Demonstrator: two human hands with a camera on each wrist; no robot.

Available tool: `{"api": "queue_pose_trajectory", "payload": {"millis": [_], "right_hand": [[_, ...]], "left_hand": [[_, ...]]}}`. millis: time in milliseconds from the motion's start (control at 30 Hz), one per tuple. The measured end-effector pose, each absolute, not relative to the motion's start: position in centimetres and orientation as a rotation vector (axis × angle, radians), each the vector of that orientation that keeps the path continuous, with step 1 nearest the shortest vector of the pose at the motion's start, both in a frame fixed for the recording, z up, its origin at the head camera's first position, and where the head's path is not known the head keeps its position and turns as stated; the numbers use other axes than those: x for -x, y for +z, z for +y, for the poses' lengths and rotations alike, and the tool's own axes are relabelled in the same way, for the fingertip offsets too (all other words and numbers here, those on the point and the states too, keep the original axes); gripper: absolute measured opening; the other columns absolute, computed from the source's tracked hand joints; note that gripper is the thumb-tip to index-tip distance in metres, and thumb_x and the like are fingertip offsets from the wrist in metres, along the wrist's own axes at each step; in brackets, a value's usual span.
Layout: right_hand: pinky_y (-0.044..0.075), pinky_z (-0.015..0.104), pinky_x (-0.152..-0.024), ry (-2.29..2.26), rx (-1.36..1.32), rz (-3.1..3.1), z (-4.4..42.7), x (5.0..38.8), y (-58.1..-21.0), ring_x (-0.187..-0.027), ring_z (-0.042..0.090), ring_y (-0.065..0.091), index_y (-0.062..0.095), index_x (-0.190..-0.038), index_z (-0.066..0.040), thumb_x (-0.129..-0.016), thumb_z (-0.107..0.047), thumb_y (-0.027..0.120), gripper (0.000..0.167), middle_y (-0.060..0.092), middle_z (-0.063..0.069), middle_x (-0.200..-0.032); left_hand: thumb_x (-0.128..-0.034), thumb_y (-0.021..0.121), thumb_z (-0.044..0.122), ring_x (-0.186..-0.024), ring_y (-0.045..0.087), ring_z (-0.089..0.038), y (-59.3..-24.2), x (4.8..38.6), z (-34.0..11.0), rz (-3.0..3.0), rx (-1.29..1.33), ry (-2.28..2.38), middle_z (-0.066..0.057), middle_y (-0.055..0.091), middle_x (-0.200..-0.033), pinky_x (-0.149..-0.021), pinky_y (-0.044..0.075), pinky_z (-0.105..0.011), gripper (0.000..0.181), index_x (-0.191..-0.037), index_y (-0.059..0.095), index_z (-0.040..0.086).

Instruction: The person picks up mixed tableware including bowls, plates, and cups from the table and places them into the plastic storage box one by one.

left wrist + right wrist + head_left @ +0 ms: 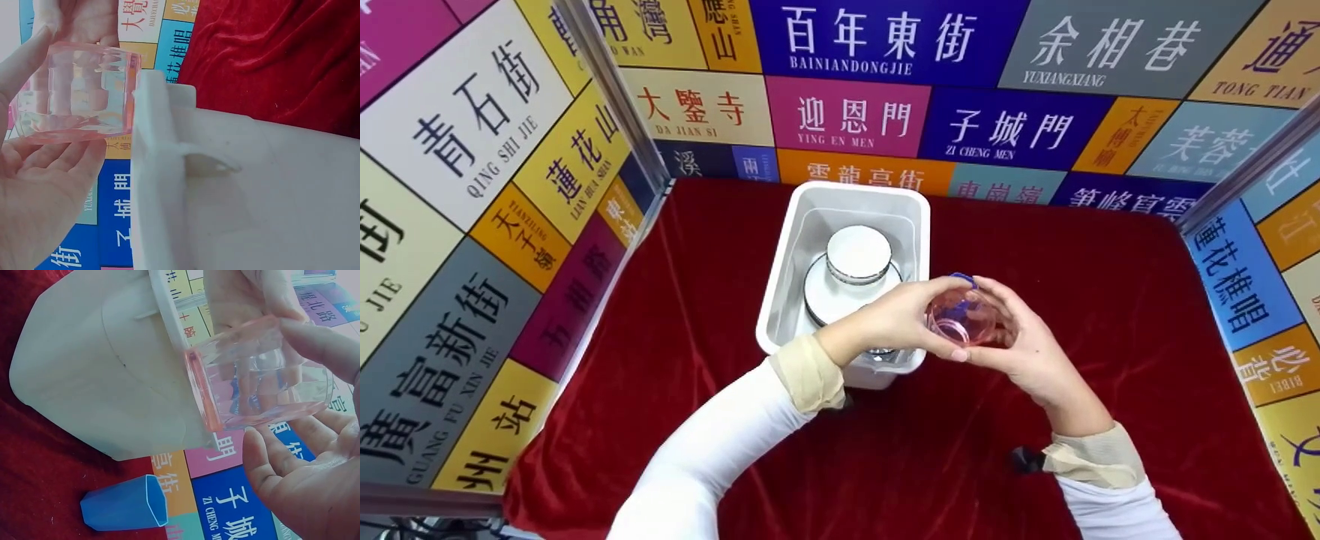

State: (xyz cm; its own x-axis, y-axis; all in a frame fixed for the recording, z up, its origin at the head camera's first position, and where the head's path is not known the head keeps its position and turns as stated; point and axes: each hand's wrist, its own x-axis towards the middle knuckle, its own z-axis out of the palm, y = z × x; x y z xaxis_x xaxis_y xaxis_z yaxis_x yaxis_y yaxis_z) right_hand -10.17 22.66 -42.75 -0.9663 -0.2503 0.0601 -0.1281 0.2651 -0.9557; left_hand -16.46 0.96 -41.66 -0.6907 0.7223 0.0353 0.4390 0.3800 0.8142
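Both hands hold a pink-tinted clear glass [964, 319] over the right front rim of a white plastic bin [780, 300]. My left hand [877, 319] grips its left side, thumb on the near side. My right hand [1039, 349] curls round the right side. In the right wrist view the faceted glass [259, 377] lies on its side between the palms, its thick pink base towards the bin. A blue cup [124, 503] stands on the cloth beyond the bin; in the head view the hands and glass mostly hide it.
Inside the bin, white dishes with dark rims are stacked, a smaller round one [859, 251] on top of a wider one [821, 289]. Red velvet cloth [1110, 300] covers the table. Panels with street names [847, 112] enclose it at the back and both sides.
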Motion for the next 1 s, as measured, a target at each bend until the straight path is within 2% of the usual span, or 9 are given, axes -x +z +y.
{"api": "queue_pose_trajectory", "payload": {"millis": [133, 333, 500, 667, 900, 1000], "right_hand": [[0.053, 0.022, -0.09, -1.806, 0.365, 2.399, 22.7, 10.2, -42.7, -0.126, 0.016, 0.057, 0.037, -0.155, -0.013, -0.078, 0.001, 0.084, 0.091, 0.053, 0.009, -0.148], [0.054, 0.023, -0.087, -1.836, 0.342, 2.37, 22.5, 10.3, -42.9, -0.122, 0.022, 0.058, 0.038, -0.154, -0.011, -0.078, 0.002, 0.083, 0.09, 0.054, 0.008, -0.144], [0.055, 0.025, -0.084, -1.866, 0.339, 2.348, 22.0, 10.3, -43.2, -0.114, 0.026, 0.061, 0.042, -0.152, -0.015, -0.079, 0.001, 0.082, 0.085, 0.055, 0.012, -0.142], [0.055, 0.024, -0.083, -1.884, 0.312, 2.315, 21.7, 10.4, -43.6, -0.104, 0.021, 0.063, 0.044, -0.151, -0.016, -0.081, -0.001, 0.082, 0.081, 0.054, 0.018, -0.139], [0.057, 0.024, -0.09, -1.954, 0.25, 2.203, 21.1, 10.4, -44.9, -0.107, 0.015, 0.064, 0.044, -0.149, -0.003, -0.087, 0.002, 0.074, 0.069, 0.054, 0.018, -0.139], [0.057, 0.024, -0.092, -1.974, 0.217, 2.16, 20.6, 10.4, -45.6, -0.11, 0.014, 0.065, 0.045, -0.148, 0.0, -0.089, 0.001, 0.072, 0.065, 0.054, 0.015, -0.14]], "left_hand": [[-0.0726, 0.091, 0.041, -0.123, 0.061, -0.016, -41.5, 16.4, 1.0, 2.33, -1.011, 1.216, -0.002, 0.066, -0.133, -0.105, 0.045, -0.021, 0.092, -0.149, 0.047, 0.016], [-0.0715, 0.091, 0.044, -0.121, 0.06, -0.011, -41.4, 16.4, 0.6, 2.329, -0.982, 1.232, -0.002, 0.066, -0.133, -0.107, 0.045, -0.024, 0.09, -0.147, 0.048, 0.02], [-0.071, 0.091, 0.044, -0.12, 0.061, -0.012, -41.4, 16.6, 0.2, 2.338, -0.974, 1.24, 0.0, 0.067, -0.13, -0.106, 0.045, -0.025, 0.086, -0.144, 0.05, 0.022], [-0.0714, 0.091, 0.041, -0.12, 0.062, -0.016, -41.2, 16.6, -0.4, 2.332, -0.969, 1.267, -0.001, 0.068, -0.129, -0.105, 0.046, -0.024, 0.084, -0.142, 0.052, 0.021], [-0.0699, 0.093, 0.036, -0.127, 0.06, -0.019, -40.9, 16.9, -1.4, 2.257, -0.973, 1.374, -0.003, 0.066, -0.132, -0.109, 0.044, -0.024, 0.085, -0.141, 0.053, 0.014], [-0.069, 0.094, 0.034, -0.129, 0.058, -0.022, -40.8, 16.9, -1.8, 2.25, -0.954, 1.4, -0.004, 0.065, -0.135, -0.111, 0.042, -0.025, 0.085, -0.141, 0.053, 0.014]]}}
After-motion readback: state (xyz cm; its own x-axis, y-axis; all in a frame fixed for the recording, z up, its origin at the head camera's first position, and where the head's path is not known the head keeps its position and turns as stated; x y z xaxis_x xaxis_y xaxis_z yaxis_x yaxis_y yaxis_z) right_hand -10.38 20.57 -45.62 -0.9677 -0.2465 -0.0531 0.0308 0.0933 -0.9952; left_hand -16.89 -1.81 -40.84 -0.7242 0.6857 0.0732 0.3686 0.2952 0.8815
